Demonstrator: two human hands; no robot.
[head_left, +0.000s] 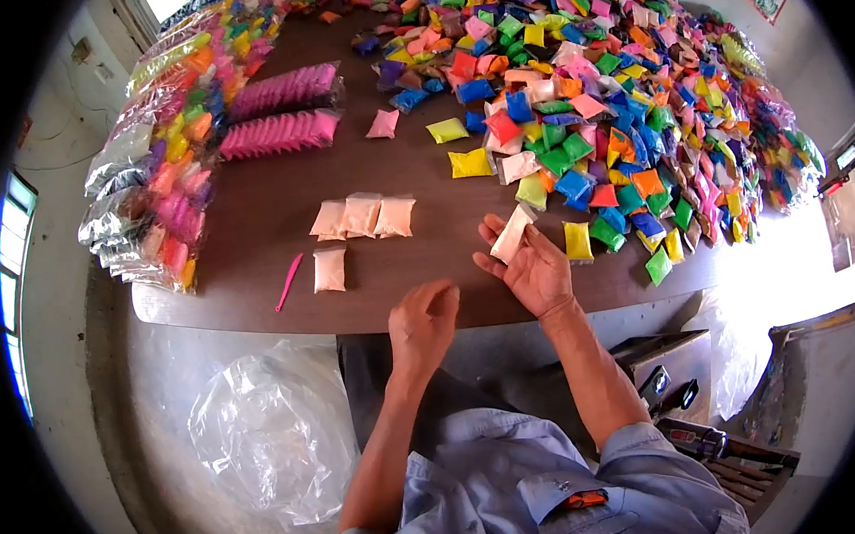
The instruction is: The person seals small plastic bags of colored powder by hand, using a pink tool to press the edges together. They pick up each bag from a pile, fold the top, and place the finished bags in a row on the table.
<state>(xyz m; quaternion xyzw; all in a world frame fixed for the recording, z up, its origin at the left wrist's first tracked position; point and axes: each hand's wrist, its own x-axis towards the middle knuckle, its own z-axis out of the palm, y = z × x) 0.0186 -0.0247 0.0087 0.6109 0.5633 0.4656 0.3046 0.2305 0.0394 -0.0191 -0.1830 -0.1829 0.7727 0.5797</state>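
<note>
My right hand, palm up near the table's front edge, holds a pale peach packet between thumb and fingers. My left hand is over the table edge with its fingers curled together; whether anything small is inside cannot be seen. To its upper left, several peach packets lie side by side, partly overlapping. Just below them is a single peach packet. A pink plastic tool rests left of that packet. Yellow packets lie beyond my right hand.
A large heap of coloured packets covers the table's right and back. Bagged packets line the left side, beside two pink packet rows. One pink packet lies mid-table. A clear plastic bag is below the edge.
</note>
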